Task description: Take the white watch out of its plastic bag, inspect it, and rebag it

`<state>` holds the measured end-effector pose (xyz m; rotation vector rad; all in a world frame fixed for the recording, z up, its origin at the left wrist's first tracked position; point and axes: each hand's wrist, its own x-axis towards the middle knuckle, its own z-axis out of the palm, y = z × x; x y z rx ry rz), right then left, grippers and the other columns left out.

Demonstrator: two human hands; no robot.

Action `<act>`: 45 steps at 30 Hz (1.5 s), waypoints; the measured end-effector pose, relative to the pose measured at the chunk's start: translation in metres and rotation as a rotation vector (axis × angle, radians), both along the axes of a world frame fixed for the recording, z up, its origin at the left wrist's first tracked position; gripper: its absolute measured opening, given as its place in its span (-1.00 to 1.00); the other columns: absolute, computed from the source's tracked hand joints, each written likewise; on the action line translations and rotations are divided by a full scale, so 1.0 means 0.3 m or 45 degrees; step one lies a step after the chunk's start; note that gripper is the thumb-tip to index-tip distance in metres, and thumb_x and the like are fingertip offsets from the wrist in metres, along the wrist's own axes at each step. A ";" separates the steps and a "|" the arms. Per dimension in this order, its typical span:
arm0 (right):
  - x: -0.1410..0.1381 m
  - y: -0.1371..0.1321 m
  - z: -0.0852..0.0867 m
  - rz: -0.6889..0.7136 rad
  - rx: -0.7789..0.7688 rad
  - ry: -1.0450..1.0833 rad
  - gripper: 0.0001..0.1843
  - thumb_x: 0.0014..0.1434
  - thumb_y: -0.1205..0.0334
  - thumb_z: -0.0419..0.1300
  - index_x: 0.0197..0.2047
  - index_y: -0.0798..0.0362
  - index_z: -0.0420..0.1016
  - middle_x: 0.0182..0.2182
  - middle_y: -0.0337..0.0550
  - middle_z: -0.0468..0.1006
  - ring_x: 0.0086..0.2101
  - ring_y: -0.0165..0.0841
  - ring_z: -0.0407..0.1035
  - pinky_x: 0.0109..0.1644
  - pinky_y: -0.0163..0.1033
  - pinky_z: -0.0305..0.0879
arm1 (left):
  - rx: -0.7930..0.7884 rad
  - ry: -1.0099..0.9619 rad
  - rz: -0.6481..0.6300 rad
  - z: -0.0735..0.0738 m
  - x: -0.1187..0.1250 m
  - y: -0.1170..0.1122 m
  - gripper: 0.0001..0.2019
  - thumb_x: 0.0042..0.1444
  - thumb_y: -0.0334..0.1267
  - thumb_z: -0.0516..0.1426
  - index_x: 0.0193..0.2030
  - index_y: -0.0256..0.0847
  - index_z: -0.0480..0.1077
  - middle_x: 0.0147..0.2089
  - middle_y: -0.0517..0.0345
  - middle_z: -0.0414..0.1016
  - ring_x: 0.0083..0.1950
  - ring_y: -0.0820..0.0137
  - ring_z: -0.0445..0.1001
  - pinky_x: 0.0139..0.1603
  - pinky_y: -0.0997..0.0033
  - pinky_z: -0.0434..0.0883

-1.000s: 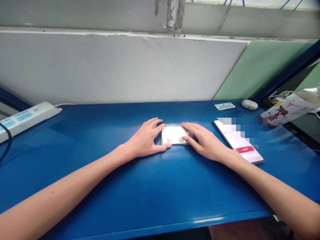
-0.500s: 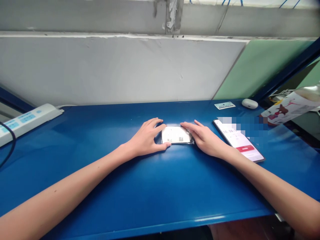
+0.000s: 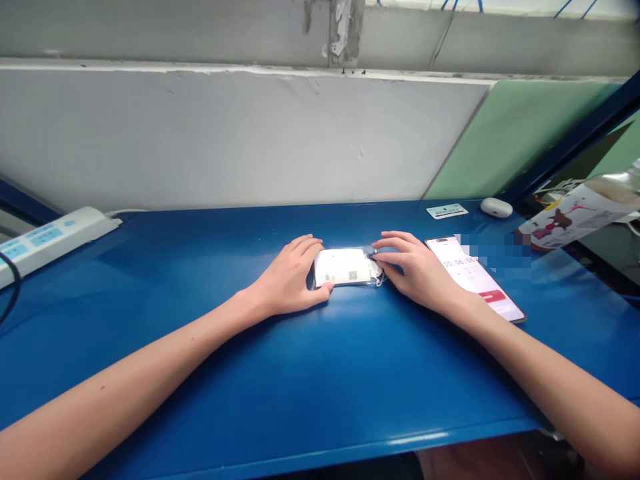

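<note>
A flat white card-like piece in a clear plastic sleeve [image 3: 343, 267] lies on the blue table, with small dark print and a square code on its face. My left hand [image 3: 291, 277] grips its left end, thumb along the near edge and fingers at the far edge. At the right end my right hand [image 3: 413, 270] has its fingertips drawn together on a small dark piece [image 3: 369, 251]. A thin silvery chain or strip [image 3: 380, 279] shows below those fingertips; its exact form cannot be made out.
A phone [image 3: 493, 293] showing a running timer lies beside my right wrist. Behind it are a small card [image 3: 447, 211] and a white earbud case [image 3: 497, 208]. A labelled bottle [image 3: 575, 213] leans at the right. A white power strip [image 3: 60, 237] lies at the left.
My right fingers have lifted and bent from lying flat over the sleeve's right end, uncovering the small dark piece. The sleeve appears slightly further left with my left hand.
</note>
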<state>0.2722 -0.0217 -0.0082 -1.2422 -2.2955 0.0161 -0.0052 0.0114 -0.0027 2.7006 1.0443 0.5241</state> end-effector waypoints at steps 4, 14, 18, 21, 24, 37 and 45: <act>-0.004 -0.001 0.006 0.055 -0.107 0.059 -0.73 0.34 0.23 0.12 -0.05 0.02 0.63 -0.18 -0.01 0.66 0.02 -0.06 0.45 0.07 0.12 0.46 | 0.004 0.003 -0.035 -0.004 -0.008 0.001 -0.42 0.10 -0.01 0.16 0.19 -0.29 0.28 0.29 -0.29 0.32 0.40 -0.12 0.17 0.34 -0.19 0.23; -0.018 -0.012 0.026 0.110 -0.163 0.021 -0.65 0.34 0.11 0.14 0.12 0.02 0.52 -0.06 -0.02 0.66 -0.01 -0.13 0.52 0.30 0.20 0.24 | -0.049 0.086 -0.016 0.005 -0.005 -0.002 -0.31 0.20 0.16 0.12 0.28 -0.36 0.29 0.36 -0.36 0.24 0.45 -0.15 0.08 0.38 -0.18 0.16; -0.014 -0.011 0.023 0.143 -0.150 -0.006 -0.72 0.33 0.10 0.15 -0.02 0.01 0.60 -0.12 0.02 0.64 0.03 -0.08 0.47 0.20 0.17 0.35 | -0.054 0.071 -0.025 0.003 -0.005 0.000 -0.34 0.21 0.16 0.11 0.27 -0.31 0.30 0.36 -0.32 0.26 0.45 -0.13 0.10 0.37 -0.18 0.17; -0.012 -0.014 0.017 0.137 -0.155 0.026 -0.75 0.28 0.10 0.22 -0.05 -0.02 0.61 0.10 0.07 0.53 0.20 0.01 0.31 0.22 0.23 0.33 | -0.052 0.051 -0.030 0.000 -0.007 0.000 -0.35 0.22 0.15 0.12 0.27 -0.29 0.30 0.35 -0.30 0.28 0.45 -0.12 0.10 0.37 -0.17 0.18; -0.013 -0.015 0.009 0.117 -0.169 0.069 -0.75 0.25 0.11 0.26 -0.07 0.03 0.61 0.23 0.12 0.41 0.28 0.05 0.21 0.28 0.28 0.25 | -0.044 0.045 -0.039 -0.001 -0.008 -0.001 -0.36 0.22 0.14 0.13 0.27 -0.32 0.30 0.34 -0.30 0.29 0.44 -0.10 0.11 0.37 -0.13 0.18; -0.012 -0.005 0.024 0.187 -0.163 0.020 -0.84 0.31 0.20 0.19 -0.11 0.07 0.53 0.18 0.14 0.46 0.27 0.00 0.21 0.30 0.19 0.26 | -0.023 0.059 -0.029 -0.003 -0.005 -0.006 -0.33 0.21 0.15 0.12 0.27 -0.35 0.29 0.35 -0.34 0.27 0.43 -0.12 0.12 0.36 -0.17 0.18; 0.028 0.015 0.042 0.228 -0.223 -0.005 -0.82 0.31 0.22 0.18 -0.05 0.02 0.53 0.06 0.06 0.54 0.15 -0.04 0.36 0.20 0.13 0.37 | -0.020 0.071 -0.026 -0.004 -0.001 -0.006 -0.35 0.21 0.11 0.12 0.26 -0.37 0.29 0.33 -0.35 0.28 0.43 -0.12 0.13 0.36 -0.15 0.18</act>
